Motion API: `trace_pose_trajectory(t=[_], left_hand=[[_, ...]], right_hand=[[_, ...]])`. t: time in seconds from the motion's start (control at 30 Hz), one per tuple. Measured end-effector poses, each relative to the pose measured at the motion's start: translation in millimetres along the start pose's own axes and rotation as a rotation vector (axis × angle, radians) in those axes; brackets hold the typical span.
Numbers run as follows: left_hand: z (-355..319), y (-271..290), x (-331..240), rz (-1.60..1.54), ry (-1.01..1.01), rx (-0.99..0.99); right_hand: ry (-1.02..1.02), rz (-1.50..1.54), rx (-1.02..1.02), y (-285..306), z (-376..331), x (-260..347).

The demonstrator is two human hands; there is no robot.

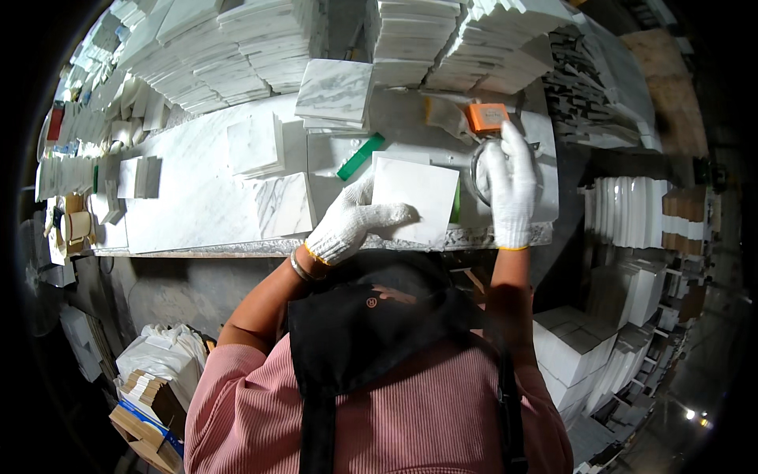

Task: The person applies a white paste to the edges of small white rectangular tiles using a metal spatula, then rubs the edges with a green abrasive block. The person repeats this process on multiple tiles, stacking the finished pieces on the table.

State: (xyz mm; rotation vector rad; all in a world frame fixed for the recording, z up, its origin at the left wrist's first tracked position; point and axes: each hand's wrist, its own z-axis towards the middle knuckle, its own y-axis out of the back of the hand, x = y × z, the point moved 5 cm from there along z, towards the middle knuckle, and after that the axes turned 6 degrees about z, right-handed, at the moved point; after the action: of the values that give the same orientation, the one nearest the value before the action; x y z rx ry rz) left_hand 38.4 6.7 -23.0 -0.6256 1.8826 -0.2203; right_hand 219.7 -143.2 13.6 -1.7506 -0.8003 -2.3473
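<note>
In the head view, the left hand [347, 221], in a knitted glove, holds the square white marble tile [422, 193] at its left side, with the thumb on the face. This tile is in front of the body, over the near part of the worktop [185, 221]. The right hand [511, 178] is above a round dark-rimmed dish [477, 170], its fingers long and close together, near the orange box [489, 118]; I cannot tell if it grips something.

The tile could, I judge, slip, because only one hand holds it and the glove looks smooth; a corner may chip if it knocks the rough front edge. The right wrist could also push the dish.

Around, a green strip [361, 156] lies just behind the tile, and a veined tile stack [335, 91] stands farther back. These, with the small white stack [254, 146] on the left, would narrow the room for laying it down. Tall tile piles [268, 47] close the back.
</note>
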Motion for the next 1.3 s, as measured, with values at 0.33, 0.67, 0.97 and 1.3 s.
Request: trace_pose_trajectory(t=[0.33, 0.67, 0.97, 1.3], left_hand=[[1, 1, 1, -0.032, -0.032, -0.001], [12, 17, 1, -0.044, -0.068, 0.013], [47, 26, 29, -0.379, -0.092, -0.073], [56, 15, 19, -0.588, 0.006, 0.103]], right_hand=[[-0.283, 0.523, 0.340, -36, -30, -6], [-0.590, 0.614, 0.460, -9, -80, -32], [-0.376, 0.416, 0.312, -25, -44, -34], [-0.451, 0.701, 0.027, -18, -46, -27]])
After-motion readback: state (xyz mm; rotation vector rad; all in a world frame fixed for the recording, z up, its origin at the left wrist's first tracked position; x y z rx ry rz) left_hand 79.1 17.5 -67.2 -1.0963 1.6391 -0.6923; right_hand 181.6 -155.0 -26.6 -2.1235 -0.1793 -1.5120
